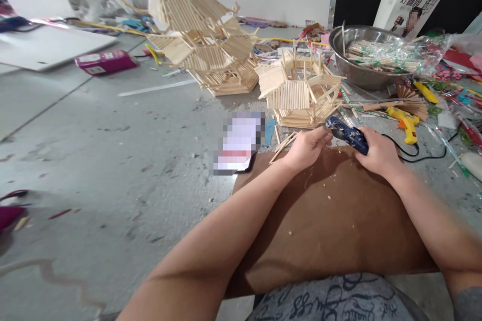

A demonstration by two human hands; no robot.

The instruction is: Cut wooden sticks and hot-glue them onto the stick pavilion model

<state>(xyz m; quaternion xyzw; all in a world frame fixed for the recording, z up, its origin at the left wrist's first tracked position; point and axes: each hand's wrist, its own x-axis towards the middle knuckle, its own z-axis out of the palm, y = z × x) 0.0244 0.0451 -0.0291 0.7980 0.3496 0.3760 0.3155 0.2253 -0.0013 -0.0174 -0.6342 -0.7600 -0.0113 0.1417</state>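
Note:
My right hand (380,153) is closed around a pair of blue-handled cutters (348,135), their dark jaws pointing left. Close to those jaws, my left hand (309,148) is pinched shut; whatever its fingers hold is too small or hidden to name. Both hands are above a brown board (324,210) dotted with small wood crumbs. Several loose wooden sticks (283,146) lie beside my left hand. Just beyond the hands stands a small open stick structure (295,94) with slatted roof panels. A taller stick pagoda (205,55) with a pointed roof rises behind it to the left.
A phone (237,145) lies left of the board. At the right are a yellow glue gun (404,123) with a black cord and a steel bowl (371,75) of wrapped sticks. A purple packet (105,62) sits at the left. Scraps litter the back and right.

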